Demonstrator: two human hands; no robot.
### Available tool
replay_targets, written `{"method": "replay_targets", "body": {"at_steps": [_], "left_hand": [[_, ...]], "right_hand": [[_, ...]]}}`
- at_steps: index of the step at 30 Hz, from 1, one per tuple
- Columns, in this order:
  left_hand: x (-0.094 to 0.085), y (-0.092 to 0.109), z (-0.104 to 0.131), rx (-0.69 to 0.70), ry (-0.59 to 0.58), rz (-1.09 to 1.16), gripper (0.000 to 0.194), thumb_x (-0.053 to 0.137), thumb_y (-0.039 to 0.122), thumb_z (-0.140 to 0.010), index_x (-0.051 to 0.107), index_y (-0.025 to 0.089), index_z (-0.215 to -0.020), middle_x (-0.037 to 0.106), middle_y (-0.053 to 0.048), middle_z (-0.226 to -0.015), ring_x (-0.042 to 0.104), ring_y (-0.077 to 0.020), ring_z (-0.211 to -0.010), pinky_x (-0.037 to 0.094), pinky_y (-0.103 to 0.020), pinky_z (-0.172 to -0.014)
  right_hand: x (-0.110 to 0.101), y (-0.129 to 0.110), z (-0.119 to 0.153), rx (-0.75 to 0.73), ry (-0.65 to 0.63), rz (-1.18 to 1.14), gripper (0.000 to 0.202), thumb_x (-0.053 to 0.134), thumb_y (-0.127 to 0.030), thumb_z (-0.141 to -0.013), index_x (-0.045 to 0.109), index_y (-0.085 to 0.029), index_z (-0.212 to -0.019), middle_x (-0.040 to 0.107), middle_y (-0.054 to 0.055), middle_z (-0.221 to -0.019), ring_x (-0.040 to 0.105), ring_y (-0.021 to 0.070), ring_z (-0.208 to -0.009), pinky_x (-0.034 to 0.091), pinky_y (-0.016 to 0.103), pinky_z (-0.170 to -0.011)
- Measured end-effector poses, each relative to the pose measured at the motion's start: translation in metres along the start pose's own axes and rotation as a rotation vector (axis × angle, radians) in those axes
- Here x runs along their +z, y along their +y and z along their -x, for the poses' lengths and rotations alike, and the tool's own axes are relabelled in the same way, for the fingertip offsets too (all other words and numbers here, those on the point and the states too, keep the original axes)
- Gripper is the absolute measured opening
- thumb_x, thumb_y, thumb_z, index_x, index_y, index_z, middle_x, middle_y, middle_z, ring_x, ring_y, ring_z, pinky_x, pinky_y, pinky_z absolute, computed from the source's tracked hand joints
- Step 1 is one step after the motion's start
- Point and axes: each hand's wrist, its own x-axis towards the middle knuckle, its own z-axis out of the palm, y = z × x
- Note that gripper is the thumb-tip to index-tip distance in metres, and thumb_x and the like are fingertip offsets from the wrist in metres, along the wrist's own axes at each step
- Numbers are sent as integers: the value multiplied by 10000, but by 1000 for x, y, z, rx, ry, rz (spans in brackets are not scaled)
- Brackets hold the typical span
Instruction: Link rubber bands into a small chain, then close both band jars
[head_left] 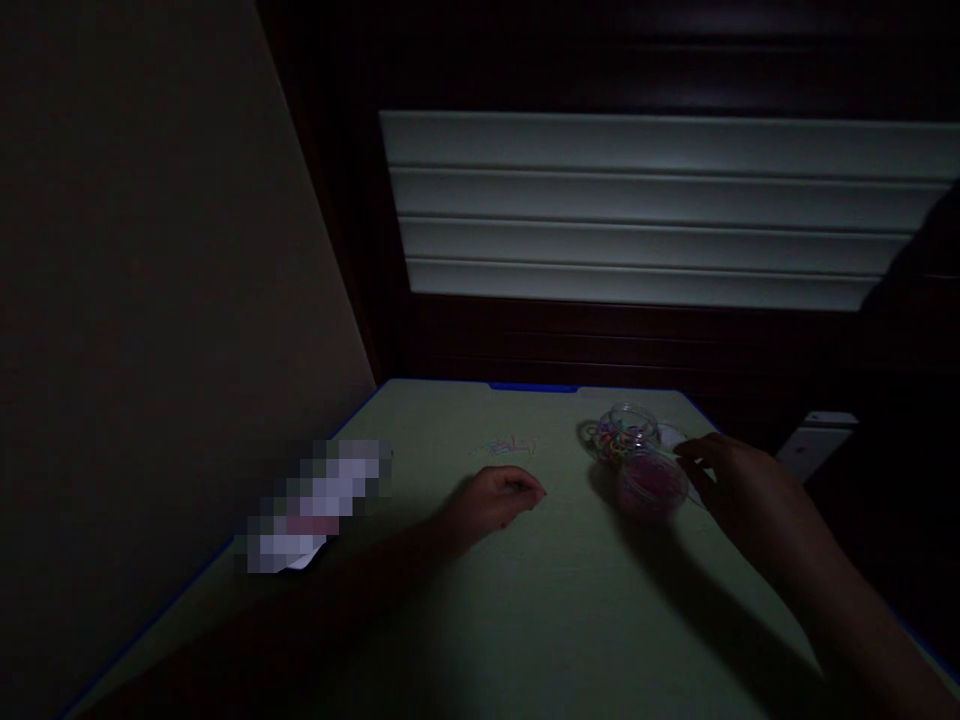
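Blue-edged table [525,600] with multicoloured jar [617,442], pink jar [652,488], thin strands [514,446], pixelated item [322,503].

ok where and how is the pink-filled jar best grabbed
I'd take the pink-filled jar by its side wall, below the rim, coming from the near left. Its rounded shape should let fingers wrap around it; the jar of coloured pieces stands close behind, and the right hand is at its right, while the left hand is off to its left.

Clear jar [651,492], pinkish contents, at my right hand [739,490]; clear jar [621,440] of multicoloured bits upright just behind; thin coloured strands [514,446] scattered flat beyond my left hand [487,505].
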Motion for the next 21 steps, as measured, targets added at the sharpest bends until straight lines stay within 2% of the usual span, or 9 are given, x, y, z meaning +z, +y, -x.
{"method": "replay_targets", "body": {"at_steps": [6, 12, 16, 19, 21], "left_hand": [[0, 2, 1, 1, -7, -1, 295, 601, 408, -703, 617, 134, -812, 452, 62, -523, 331, -45, -424, 241, -182, -408], [-2, 0, 0, 10, -17, 7, 289, 600, 399, -702, 615, 138, -825, 477, 56, -555, 332, -36, -409, 247, -179, -398], [-9, 4, 0, -3, -42, -38, 296, 612, 408, -690, 621, 139, -813, 495, 49, -547, 352, -43, -407, 258, -179, -395], [-19, 7, -2, 12, 18, -118, 292, 605, 407, -698, 629, 140, -812, 509, 38, -552, 389, -59, -435, 288, -180, -413], [-27, 6, -4, 73, 88, -224, 274, 581, 395, -725, 630, 142, -814, 535, 21, -589, 442, -79, -486, 331, -188, -449]], "right_hand": [[-4, -14, 2, -18, 96, -43, 236, 456, -231, -849, 629, -205, -1007, 659, 56, -945, 624, 187, -742, 449, 272, -602], [0, -42, 7, -284, 120, -50, 213, 452, -220, -863, 614, -179, -994, 643, 80, -915, 600, 189, -754, 429, 275, -625], [10, -54, 9, -427, 130, -18, 175, 458, -182, -863, 628, -186, -901, 638, 75, -881, 582, 179, -757, 406, 274, -646], [15, -59, 10, -509, 71, -25, 170, 467, -137, -851, 629, -179, -882, 626, 56, -811, 565, 154, -703, 385, 259, -613], [18, -61, 10, -555, 20, -41, 168, 465, -118, -850, 625, -172, -856, 619, 50, -800, 561, 140, -692, 376, 247, -602]]}}
